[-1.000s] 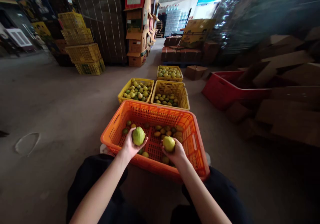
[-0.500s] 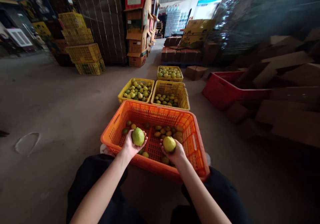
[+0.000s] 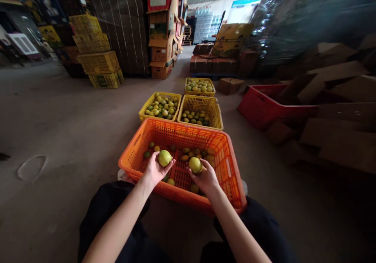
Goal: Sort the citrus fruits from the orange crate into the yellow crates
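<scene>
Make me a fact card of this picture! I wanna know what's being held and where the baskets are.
Left grip: holds one yellow-green fruit
Right grip: holds another yellow-green fruit
Under both: orange basket, more fruit inside
Just beyond: three yellow baskets, each with some fruit
Off to the right: red basket, beside cardboard

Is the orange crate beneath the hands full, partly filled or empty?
Partly filled: the orange crate has some fruit on its bottom, with bare slotted patches showing between.
</scene>
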Demonstrator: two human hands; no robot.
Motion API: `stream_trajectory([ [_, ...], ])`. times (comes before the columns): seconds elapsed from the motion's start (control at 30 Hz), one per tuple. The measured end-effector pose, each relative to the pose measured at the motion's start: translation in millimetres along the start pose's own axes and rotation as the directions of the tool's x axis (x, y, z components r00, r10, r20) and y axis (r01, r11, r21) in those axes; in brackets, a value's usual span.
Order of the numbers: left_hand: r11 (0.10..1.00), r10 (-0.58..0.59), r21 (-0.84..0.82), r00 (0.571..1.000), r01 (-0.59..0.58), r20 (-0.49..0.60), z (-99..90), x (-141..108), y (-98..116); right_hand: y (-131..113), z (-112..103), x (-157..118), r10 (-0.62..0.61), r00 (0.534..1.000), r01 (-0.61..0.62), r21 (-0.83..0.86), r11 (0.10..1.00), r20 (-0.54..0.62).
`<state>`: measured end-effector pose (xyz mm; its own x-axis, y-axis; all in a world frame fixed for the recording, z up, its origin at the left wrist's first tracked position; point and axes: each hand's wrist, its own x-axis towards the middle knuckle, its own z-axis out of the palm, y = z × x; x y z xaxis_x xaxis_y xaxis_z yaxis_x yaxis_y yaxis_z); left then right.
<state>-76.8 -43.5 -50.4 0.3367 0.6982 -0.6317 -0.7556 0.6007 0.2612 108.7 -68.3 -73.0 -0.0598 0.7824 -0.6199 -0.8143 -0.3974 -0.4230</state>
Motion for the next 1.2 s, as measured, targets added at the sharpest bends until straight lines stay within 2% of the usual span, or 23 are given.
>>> stream_trajectory([
  [0.23,0.999,-0.043,-0.004,0.999,0.043,-0.029,-1.2,3,-1,-1,0,0,0.028,1.0,-0.028,0.035,0.999,-0.007],
  [0.37,0.999,-0.021,0.038,0.999,0.022,-0.026,-1.0,3,-2,0,2,-1,0.006,1.0,-0.006,0.024,1.0,-0.005],
  [0.47,0.997,0.005,0.079,1.0,-0.005,0.005,-0.1,1,-3,1,5,-2,-0.002,1.0,0.002,-0.013,1.0,0.003],
  [0.67,0.994,0.05,0.092,0.992,-0.061,0.117,6.1,-9,-4,0,6,-6,0.031,0.994,-0.02,-0.11,0.994,0.103],
  [0.77,0.995,0.038,0.084,0.987,-0.052,0.156,8.5,-11,-3,-1,5,-7,0.036,0.99,-0.02,-0.115,0.993,0.137],
  [1.2,0.996,0.021,0.08,0.988,-0.034,0.155,5.5,-11,-5,0,0,-2,0.017,0.986,-0.004,-0.074,0.997,0.167],
])
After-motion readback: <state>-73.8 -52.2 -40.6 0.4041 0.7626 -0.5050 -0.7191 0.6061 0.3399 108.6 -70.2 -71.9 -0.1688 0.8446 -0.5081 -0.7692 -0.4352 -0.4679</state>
